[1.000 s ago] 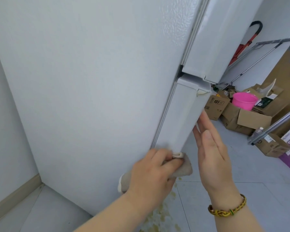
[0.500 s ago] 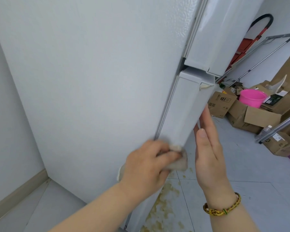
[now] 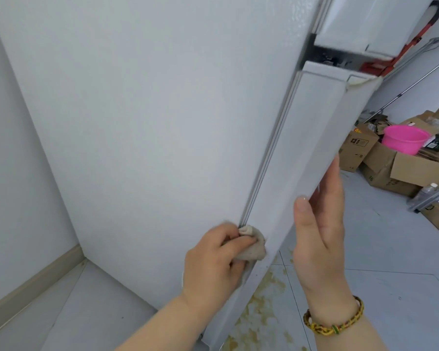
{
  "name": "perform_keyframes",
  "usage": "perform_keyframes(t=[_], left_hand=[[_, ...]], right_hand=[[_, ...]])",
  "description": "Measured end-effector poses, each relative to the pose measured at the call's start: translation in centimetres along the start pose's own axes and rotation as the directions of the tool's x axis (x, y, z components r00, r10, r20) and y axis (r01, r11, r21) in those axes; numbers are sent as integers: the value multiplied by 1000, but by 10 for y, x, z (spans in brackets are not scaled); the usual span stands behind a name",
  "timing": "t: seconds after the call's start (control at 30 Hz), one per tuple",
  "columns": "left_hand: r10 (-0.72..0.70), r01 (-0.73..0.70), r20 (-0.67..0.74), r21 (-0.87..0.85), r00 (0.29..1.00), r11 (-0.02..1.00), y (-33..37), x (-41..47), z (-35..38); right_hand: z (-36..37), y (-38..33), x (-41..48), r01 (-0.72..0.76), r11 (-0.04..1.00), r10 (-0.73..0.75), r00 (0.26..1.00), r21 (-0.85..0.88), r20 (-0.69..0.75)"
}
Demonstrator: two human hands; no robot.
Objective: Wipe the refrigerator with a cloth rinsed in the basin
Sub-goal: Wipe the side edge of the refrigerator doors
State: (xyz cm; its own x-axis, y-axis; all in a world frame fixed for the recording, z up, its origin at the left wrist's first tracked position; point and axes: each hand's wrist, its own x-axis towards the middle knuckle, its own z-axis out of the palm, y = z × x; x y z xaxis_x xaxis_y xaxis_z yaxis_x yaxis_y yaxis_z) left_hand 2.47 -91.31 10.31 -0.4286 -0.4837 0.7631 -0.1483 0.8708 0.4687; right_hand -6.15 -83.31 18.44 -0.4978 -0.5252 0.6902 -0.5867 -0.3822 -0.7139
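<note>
The white refrigerator fills the left and middle of the head view, its side panel facing me. Its lower door stands slightly ajar. My left hand grips a crumpled grey-beige cloth and presses it into the seam between the side panel and the lower door's edge. My right hand lies with straight fingers against the front edge of that door, thumb on the near side. A pink basin sits on cardboard boxes at the far right.
Cardboard boxes pile up at the right. Metal poles and a red-handled tool lean on the far wall. A yellowish stain marks the grey floor tiles below the door. A wall closes the left side.
The lower door has swung further out from the cabinet. My left hand with the cloth has shifted from the door's edge into the seam. My right hand stays on the door's front edge.
</note>
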Motion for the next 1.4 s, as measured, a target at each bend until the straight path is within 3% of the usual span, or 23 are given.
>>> perform_keyframes(t=[0.1, 0.17, 0.27, 0.37, 0.47, 0.6, 0.7, 0.77, 0.87, 1.07, 1.13, 1.27, 1.4], left_hand=[[-157, 132, -97, -228, 983, 965, 18, 27, -13], [-159, 103, -166, -305, 973, 947, 29, 51, -18], [-24, -10, -205, -165, 979, 986, 28, 46, -9], [92, -91, -121, 20, 988, 996, 0, -7, 11], [101, -99, -16, 78, 995, 992, -25, -48, 25], [-111, 111, -20, 1, 994, 994, -19, -50, 25], [-240, 206, -94, -276, 966, 939, 14, -6, 5], [-199, 150, -115, -335, 973, 930, 29, 25, -5], [-101, 78, -92, -228, 991, 971, 26, 21, 2], [-158, 160, 66, -23, 985, 987, -17, -63, 31], [-129, 129, -1, -24, 992, 991, -11, -54, 27], [-58, 21, -203, -179, 977, 984, 17, -2, 13], [-21, 5, -115, -141, 993, 990, 8, -11, 17]], right_hand=[[3, 3, -2, 33, 999, -33, 999, 7, -13], [3, 7, -2, 52, 999, -53, 999, -1, -15], [-1, 18, -12, 23, 999, -23, 1000, -29, 15], [-8, 32, -33, -84, 995, 84, 996, -55, 15], [-8, 38, -44, -151, 988, 152, 988, -43, 19], [-10, 37, -44, -164, 986, 164, 986, -14, 19], [-13, 38, -43, -155, 988, 155, 987, -1, 42], [-15, 37, -43, -166, 985, 163, 985, 39, 58], [-17, 37, -42, -194, 974, 184, 978, 113, 97], [-13, 44, -46, -181, 979, 170, 979, 93, 112], [-11, 45, -46, -174, 982, 166, 980, 76, 106], [-12, 47, -45, -141, 990, 138, 984, 18, 111], [-11, 47, -46, -125, 992, 123, 988, 19, 92]])
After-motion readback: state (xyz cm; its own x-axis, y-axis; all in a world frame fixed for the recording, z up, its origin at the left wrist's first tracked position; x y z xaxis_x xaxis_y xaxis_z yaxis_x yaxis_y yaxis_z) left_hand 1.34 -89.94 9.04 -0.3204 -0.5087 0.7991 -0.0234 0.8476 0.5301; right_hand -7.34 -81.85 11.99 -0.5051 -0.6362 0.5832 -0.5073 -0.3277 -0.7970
